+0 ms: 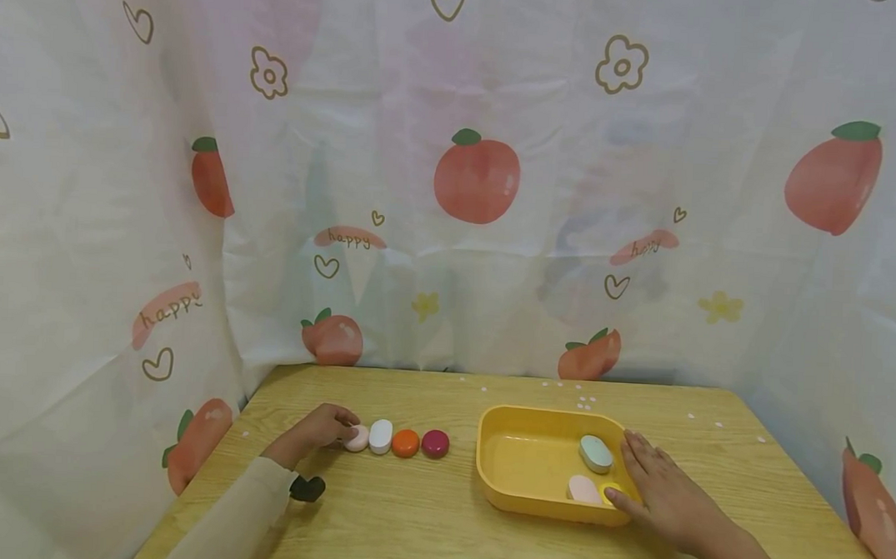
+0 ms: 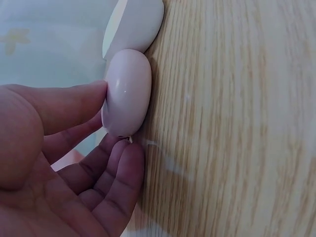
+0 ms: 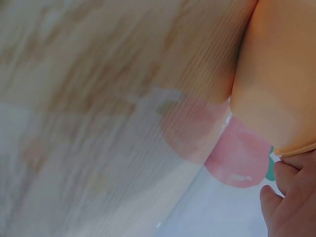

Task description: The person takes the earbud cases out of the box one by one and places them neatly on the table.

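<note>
At the left end of a row on the table, my left hand [image 1: 325,426] has thumb and fingers around a pale pink, pebble-shaped piece [image 2: 127,94], which lies on the wood. Beside it, in line to the right, are a white oblong piece [image 1: 381,437], an orange round one [image 1: 406,443] and a dark magenta round one [image 1: 436,443]. My right hand [image 1: 667,499] rests with straight fingers along the right rim of a yellow bin [image 1: 516,506], thumb over its near corner. Inside the bin lie a mint oval piece [image 1: 595,453], a pale pink one [image 1: 583,489] and a yellow one [image 1: 613,492], partly hidden.
A wooden table [image 1: 377,527] carries everything. Small white petal-like spots [image 1: 585,401] dot its far part. A white curtain [image 1: 521,316] with printed peaches, hearts and flowers surrounds the back and both sides.
</note>
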The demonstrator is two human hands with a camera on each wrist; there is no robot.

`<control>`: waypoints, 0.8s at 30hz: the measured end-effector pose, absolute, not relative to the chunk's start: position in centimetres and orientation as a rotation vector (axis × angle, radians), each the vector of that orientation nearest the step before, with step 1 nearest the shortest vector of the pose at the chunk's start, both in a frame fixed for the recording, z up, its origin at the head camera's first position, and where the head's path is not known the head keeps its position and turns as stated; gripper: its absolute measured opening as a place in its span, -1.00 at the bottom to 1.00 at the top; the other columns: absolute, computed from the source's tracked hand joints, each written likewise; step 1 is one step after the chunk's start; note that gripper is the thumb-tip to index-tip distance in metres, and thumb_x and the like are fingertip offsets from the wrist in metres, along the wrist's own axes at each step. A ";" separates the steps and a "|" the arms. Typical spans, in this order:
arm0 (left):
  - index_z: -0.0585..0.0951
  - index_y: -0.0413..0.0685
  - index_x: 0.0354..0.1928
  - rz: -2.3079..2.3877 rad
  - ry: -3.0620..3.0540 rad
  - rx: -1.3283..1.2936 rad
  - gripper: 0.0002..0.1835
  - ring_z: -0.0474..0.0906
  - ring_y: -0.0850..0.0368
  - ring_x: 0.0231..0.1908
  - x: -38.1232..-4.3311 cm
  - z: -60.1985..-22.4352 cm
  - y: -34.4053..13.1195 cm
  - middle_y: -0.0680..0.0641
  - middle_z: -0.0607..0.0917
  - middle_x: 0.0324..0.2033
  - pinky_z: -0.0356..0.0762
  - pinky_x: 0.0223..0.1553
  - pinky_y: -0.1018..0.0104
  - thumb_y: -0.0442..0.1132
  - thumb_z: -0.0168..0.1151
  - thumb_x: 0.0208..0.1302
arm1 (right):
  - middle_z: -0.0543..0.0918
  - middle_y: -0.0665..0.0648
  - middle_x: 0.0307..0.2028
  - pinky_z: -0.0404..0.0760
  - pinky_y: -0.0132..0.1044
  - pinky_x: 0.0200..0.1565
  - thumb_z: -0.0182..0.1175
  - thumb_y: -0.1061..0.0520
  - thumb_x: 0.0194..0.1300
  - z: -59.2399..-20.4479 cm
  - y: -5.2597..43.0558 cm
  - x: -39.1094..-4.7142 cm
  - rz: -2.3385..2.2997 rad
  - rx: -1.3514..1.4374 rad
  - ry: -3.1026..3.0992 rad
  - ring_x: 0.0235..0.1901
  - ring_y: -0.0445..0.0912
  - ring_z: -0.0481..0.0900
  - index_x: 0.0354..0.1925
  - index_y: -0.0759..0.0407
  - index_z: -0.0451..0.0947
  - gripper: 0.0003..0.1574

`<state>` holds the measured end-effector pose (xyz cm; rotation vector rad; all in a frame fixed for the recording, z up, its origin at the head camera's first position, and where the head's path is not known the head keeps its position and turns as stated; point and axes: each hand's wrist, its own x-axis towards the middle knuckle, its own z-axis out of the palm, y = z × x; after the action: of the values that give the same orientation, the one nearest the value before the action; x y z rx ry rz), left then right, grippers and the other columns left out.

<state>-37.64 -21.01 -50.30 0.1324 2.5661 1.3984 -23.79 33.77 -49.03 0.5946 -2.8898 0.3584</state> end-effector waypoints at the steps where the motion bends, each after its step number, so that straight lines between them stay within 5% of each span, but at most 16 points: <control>1: 0.61 -0.38 -0.03 1.400 2.565 0.132 -0.73 0.58 0.08 -0.25 -37.6 -50.3 -21.0 -0.12 0.62 -0.21 0.63 -0.22 0.14 -0.42 0.28 0.24 | 0.05 0.42 0.43 -0.29 -0.08 0.43 0.02 -0.30 0.42 -49.0 33.8 -23.8 0.358 0.595 -2.889 0.40 0.31 0.01 0.41 0.48 0.07 0.03; 9: 0.57 -0.40 0.02 1.413 2.542 0.123 -0.67 0.60 0.06 -0.24 -37.7 -50.2 -21.3 -0.16 0.62 -0.18 0.64 -0.24 0.15 -0.38 0.29 0.26 | 0.06 0.43 0.43 -0.53 -0.38 0.34 0.01 -0.29 0.43 -49.1 33.8 -23.7 0.352 0.606 -2.871 0.39 0.32 0.03 0.41 0.49 0.08 0.01; 16: 0.58 -0.40 -0.01 1.403 2.587 0.134 -0.73 0.59 0.07 -0.32 -38.0 -49.6 -21.3 -0.13 0.63 -0.23 0.62 -0.30 0.18 -0.39 0.23 0.29 | 0.04 0.42 0.44 -0.31 -0.08 0.43 0.01 -0.29 0.43 -49.0 33.9 -23.8 0.365 0.602 -2.888 0.40 0.31 0.00 0.42 0.48 0.06 0.02; 24: 0.60 -0.36 -0.02 1.322 2.630 0.132 -0.74 0.57 0.08 -0.28 -38.3 -49.5 -21.3 -0.11 0.64 -0.19 0.60 -0.27 0.21 -0.36 0.25 0.28 | 0.06 0.43 0.43 -0.51 -0.33 0.36 0.01 -0.29 0.43 -49.1 33.9 -23.9 0.355 0.606 -2.875 0.39 0.32 0.02 0.41 0.49 0.07 0.02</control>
<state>-38.28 -21.34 -49.45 0.1320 2.6301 1.3221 -23.86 33.93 -49.13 0.6063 -2.8750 0.3551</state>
